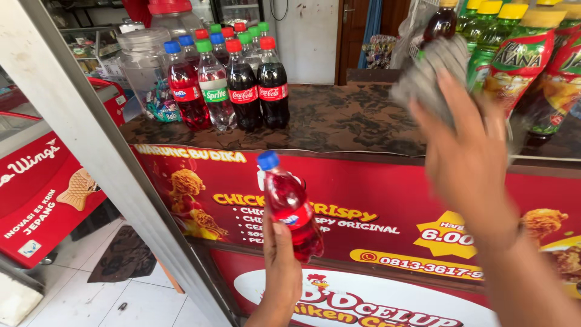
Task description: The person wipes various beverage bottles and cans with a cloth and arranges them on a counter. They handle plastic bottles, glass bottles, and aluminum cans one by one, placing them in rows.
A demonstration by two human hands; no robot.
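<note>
I see my left hand (pixel 279 266) low in the middle of the view, fingers wrapped around the lower body of a small red soda bottle (pixel 289 204) with a blue cap, tilted so the cap leans up and left, well clear of the counter front. My right hand (pixel 466 151) is raised at the right, fingers closed on a grey cloth (pixel 431 71) pressed against a dark bottle (pixel 440 23) on the counter's right end (the grip looks suited to wiping). That bottle stands beside a packed row of green-labelled tea bottles (pixel 514 54), leaving little room there. A cluster of soda bottles (pixel 233 85) sits at the far left of the dark marbled countertop (pixel 345 121), whose middle stretch lies bare. A pale slanted post (pixel 85 139) crosses the left side.
</note>
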